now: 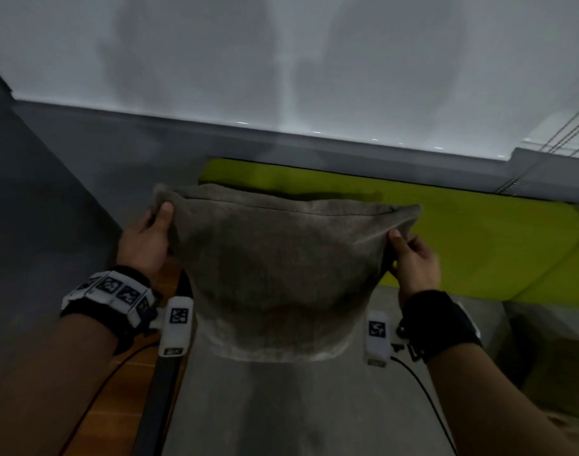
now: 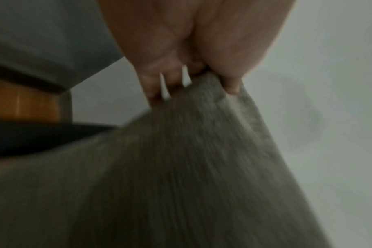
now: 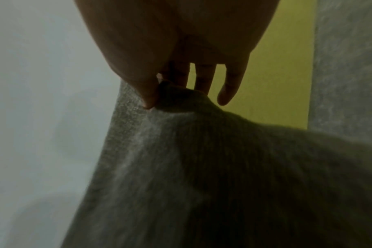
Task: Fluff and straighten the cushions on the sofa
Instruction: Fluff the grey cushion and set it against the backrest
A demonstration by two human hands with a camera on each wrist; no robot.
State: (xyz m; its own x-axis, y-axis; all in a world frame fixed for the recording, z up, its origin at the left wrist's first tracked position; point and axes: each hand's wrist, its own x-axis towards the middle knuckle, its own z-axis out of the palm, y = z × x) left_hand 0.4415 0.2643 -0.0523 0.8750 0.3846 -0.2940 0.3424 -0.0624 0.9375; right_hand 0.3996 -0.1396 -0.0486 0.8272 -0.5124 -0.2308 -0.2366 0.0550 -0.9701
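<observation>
Cushion [image 1: 281,274] hangs above the grey sofa [image 1: 314,406], my left hand [image 1: 146,240] and right hand [image 1: 413,258] each pinching a top corner, so its filling can drop, I judge, for fluffing.

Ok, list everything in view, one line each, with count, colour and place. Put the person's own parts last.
cushion: one, grey-brown, held up by its two top corners, centre of the head view.
green cushion: one, lime green, behind and right of the held cushion.
sofa: one, grey, seat below the held cushion.
wall: one, white, behind the sofa.
floor: wooden, orange-brown, left of the sofa.
wrist cameras: two, white with black markers, one on each wrist.
left hand: one, pinches the cushion's top left corner.
right hand: one, pinches the cushion's top right corner.
</observation>
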